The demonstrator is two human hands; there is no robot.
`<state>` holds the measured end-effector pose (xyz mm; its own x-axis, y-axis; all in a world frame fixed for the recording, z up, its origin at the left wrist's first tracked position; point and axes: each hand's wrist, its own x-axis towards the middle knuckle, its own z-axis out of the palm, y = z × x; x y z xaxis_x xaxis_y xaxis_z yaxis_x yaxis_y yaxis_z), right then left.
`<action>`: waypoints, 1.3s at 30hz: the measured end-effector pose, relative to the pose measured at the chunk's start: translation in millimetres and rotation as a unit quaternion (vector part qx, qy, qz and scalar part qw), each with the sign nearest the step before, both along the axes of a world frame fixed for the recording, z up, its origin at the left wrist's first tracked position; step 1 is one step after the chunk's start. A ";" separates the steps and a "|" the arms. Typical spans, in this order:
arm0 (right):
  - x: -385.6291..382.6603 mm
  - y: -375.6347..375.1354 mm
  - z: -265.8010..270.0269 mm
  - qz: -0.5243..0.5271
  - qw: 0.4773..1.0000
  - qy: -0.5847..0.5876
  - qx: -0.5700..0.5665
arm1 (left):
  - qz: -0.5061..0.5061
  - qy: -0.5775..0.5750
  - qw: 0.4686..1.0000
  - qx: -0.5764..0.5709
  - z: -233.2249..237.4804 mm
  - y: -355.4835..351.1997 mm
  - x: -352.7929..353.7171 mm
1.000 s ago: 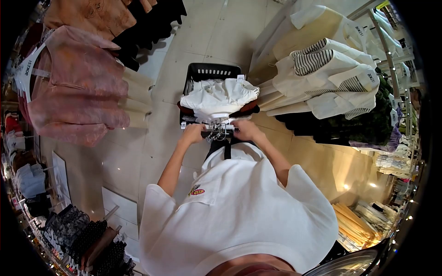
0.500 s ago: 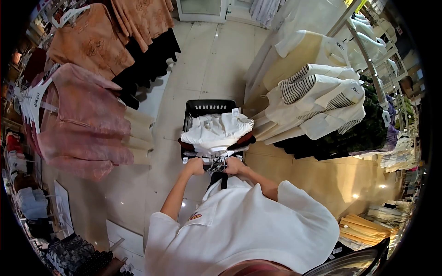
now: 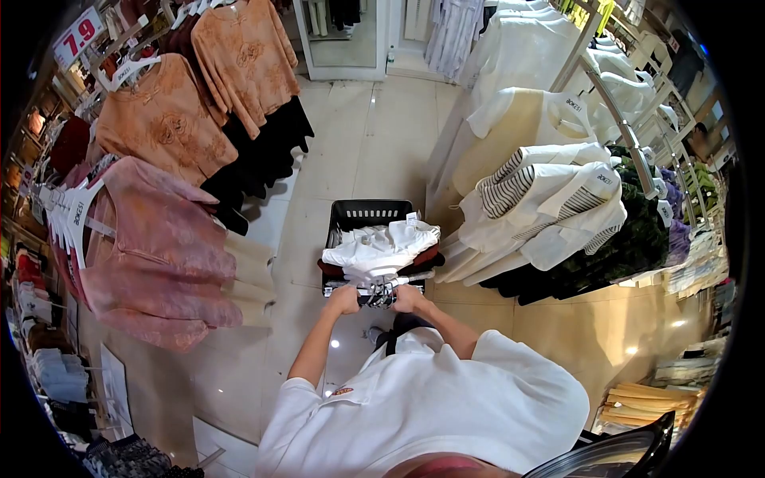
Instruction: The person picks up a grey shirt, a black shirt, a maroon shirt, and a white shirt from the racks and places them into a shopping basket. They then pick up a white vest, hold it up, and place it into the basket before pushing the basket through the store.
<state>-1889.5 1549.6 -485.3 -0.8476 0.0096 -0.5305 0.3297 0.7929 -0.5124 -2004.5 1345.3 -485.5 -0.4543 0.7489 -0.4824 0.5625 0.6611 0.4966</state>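
Note:
A black shopping basket (image 3: 370, 209) is in front of me in the middle of the head view, filled with white garments (image 3: 382, 247) on hangers. Dark red cloth (image 3: 426, 261) shows at its sides under the white pile. Metal hanger hooks (image 3: 382, 293) bunch together at the near end. My left hand (image 3: 344, 300) is closed around the left part of the basket's near handle, just beside the hooks. On the other side of them, my right hand (image 3: 409, 299) grips the handle too. Most of the handle is hidden by the hands and hooks.
Pink blouses (image 3: 159, 255) and orange tops (image 3: 171, 119) hang on the left. White and striped garments (image 3: 542, 199) hang close on the right, near the basket. A tiled aisle (image 3: 351, 143) leads toward a framed mirror (image 3: 343, 40). A white board (image 3: 227, 446) lies low at left.
The racks and floor have shifted down in the view, and more of the far end shows. The basket sits slightly lower in the picture, with both hands still around its handle.

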 end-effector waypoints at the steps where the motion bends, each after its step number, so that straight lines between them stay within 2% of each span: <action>1: -7.3 4.6 -1.0 -0.002 1.000 0.005 0.001 | 0.007 0.004 1.000 0.003 -0.4 4.3 -6.8; 3: -21.4 13.5 -1.5 -0.014 0.999 -0.030 -0.008 | 0.011 0.012 1.000 0.001 -0.6 14.5 -18.6; 8: -55.9 38.0 -1.0 -0.007 0.999 -0.035 0.009 | 0.035 0.027 0.999 0.018 -10.8 37.5 -49.7; 11: -75.3 54.6 0.3 -0.009 0.999 -0.033 0.008 | 0.035 0.023 0.999 0.010 -1.3 54.3 -69.0; 17: -109.8 84.0 -10.4 -0.013 1.000 -0.024 -0.007 | 0.029 0.025 0.999 0.010 -20.5 81.1 -105.4; 39: -209.8 163.4 -18.2 -0.015 1.000 0.007 -0.001 | 0.028 0.010 0.999 -0.021 -32.5 160.4 -202.7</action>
